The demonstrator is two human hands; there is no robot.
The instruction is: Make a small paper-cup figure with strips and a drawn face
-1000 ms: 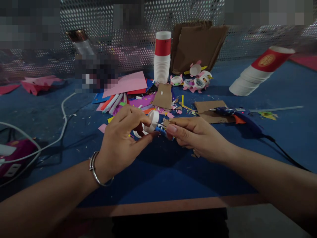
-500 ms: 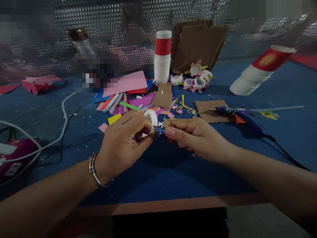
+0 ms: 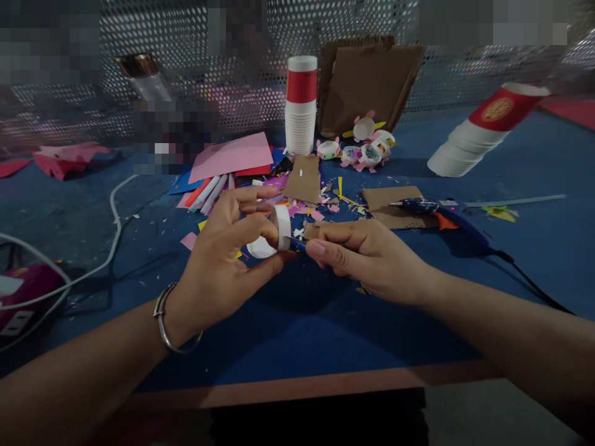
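Observation:
A white ring, perhaps cut from a paper cup, stands on edge at my left hand. The index finger hooks into it, the thumb lies below, and the other fingers are lifted and spread. My right hand pinches a slim blue tool between thumb and fingers. Its dark tip touches or nearly touches the ring's lower right edge; its kind is mostly hidden by the fingers. A white round piece shows behind the left fingers.
A blue glue gun rests on cardboard at right, its cord trailing. Stacked paper cups and a leaning stack stand behind. Coloured paper, scraps and small cup figures lie around. A purple power strip is left.
My left fingers have loosened and spread, and the ring has turned so more of its outer side shows. The white round piece has come into sight. My right hand stays nearly still.

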